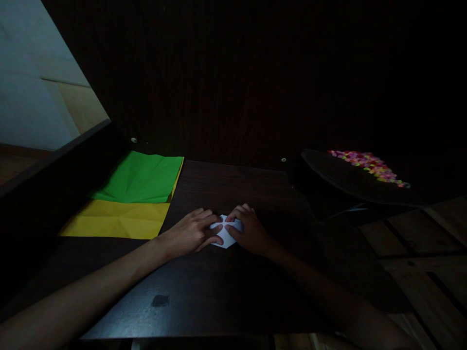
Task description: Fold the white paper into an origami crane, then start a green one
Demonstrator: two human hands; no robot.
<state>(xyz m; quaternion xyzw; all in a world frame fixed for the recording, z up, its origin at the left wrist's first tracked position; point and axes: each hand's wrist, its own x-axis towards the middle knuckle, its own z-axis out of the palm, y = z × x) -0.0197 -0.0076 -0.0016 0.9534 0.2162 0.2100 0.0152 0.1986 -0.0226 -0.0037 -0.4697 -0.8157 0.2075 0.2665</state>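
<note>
In the head view, the folded white paper [226, 238] lies on the dark counter [219, 296], the left hand [193, 231] holding its left side with thumb and fingers slightly spread, and the right hand [253, 234] holding its right side with fingers curled and close together. Left of the white paper and farther back, a creased green sheet [146, 177] overlaps a yellow sheet [116, 218]; well to its right is a cluster of small pink and yellow pieces [372, 166].
</note>
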